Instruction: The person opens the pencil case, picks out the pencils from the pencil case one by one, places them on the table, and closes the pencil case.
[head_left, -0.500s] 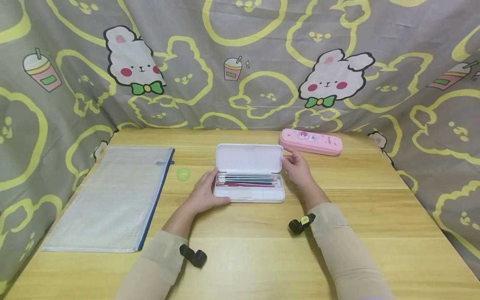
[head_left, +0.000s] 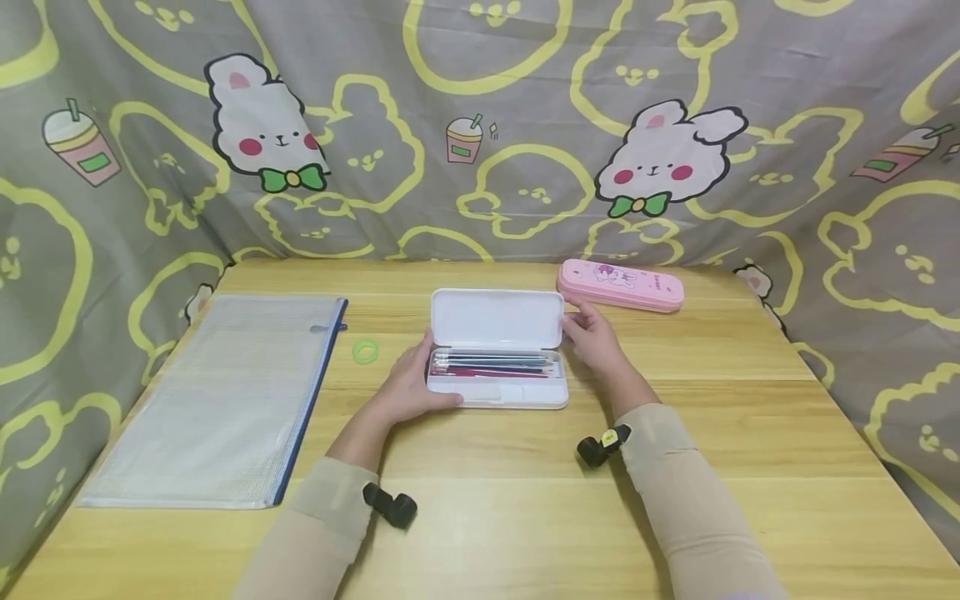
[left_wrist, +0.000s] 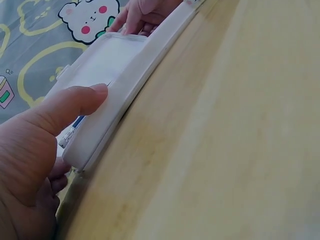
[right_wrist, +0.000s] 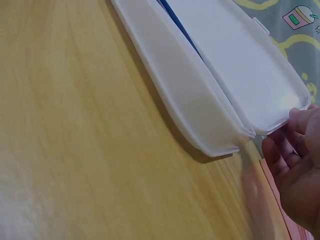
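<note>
A white pencil case (head_left: 538, 393) lies with its lid (head_left: 497, 318) raised at the back. Several pencils (head_left: 495, 363) lie side by side in its rear compartment, one of them red; a pale flat piece (head_left: 480, 391) sits in the front section. At the case's left end my left hand (head_left: 407, 385) grips it, thumb over the front edge and fingers round the side. In the left wrist view this thumb (left_wrist: 82, 102) presses the white wall. My right hand (head_left: 596, 343) pinches the lid's right edge between thumb and fingers, as the right wrist view shows.
A pink pencil case (head_left: 621, 285) with a bunny print lies behind my right hand. To the left are a green ring (head_left: 365, 351) and a translucent mesh zip pouch (head_left: 217, 400) with a blue edge. Patterned fabric (head_left: 390, 167) hangs round the back and sides of the table.
</note>
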